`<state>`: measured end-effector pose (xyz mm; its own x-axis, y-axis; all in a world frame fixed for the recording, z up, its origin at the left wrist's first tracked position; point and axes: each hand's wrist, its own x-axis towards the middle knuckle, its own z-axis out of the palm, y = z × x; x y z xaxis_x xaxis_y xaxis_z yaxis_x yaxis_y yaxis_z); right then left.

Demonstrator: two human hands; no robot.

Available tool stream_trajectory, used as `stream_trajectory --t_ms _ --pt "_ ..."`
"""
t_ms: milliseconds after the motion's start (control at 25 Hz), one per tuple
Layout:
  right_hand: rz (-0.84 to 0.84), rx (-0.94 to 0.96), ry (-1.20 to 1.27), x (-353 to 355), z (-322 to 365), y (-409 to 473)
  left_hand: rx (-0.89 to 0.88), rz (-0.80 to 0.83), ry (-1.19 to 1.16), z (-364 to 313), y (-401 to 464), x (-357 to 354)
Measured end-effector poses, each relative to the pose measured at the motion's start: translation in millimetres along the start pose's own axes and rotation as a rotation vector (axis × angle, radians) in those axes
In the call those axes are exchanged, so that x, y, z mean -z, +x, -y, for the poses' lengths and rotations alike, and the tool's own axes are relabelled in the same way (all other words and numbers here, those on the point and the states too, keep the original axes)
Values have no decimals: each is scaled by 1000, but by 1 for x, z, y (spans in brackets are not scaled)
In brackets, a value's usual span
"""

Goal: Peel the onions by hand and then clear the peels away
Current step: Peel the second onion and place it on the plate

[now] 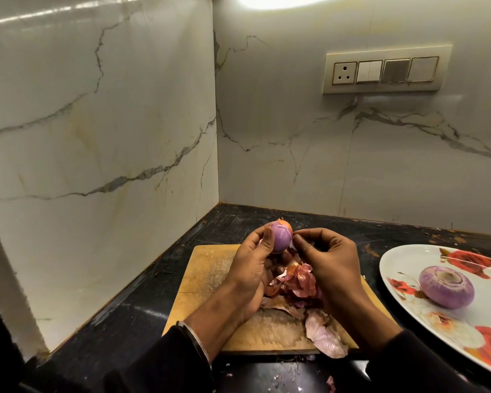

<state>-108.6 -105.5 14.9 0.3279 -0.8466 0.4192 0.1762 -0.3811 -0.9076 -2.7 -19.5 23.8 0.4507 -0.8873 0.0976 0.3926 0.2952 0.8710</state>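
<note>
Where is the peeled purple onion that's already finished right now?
In the head view, the peeled purple onion lies on the white rose-patterned plate at the right edge, right of the wooden cutting board and apart from both hands.

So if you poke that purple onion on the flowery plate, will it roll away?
Probably only wobble: the peeled onion rests on a flattish side, cut end up. Its round, smooth skin could slide on the glossy plate. A harder push might roll it.

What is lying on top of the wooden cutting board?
A pile of onion peels lies on the cutting board. The hands, held above it, cover part of the pile, so anything beneath them cannot be seen.
</note>
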Motion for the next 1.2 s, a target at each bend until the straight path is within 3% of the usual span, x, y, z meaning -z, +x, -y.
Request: stream_trajectory --t_ms 160,400,760,1200 --pt "-58 -38 34 1 -2 4 26 5 -23 0 -1 -2" --pt "17 -4 -244 2 -4 4 7 -89 -58 -2 2 1" --pt "90 177 -148 -3 8 -4 -57 -78 52 2 5 4" --pt "-8 345 -332 -7 5 -6 -104 -35 76 7 6 6"
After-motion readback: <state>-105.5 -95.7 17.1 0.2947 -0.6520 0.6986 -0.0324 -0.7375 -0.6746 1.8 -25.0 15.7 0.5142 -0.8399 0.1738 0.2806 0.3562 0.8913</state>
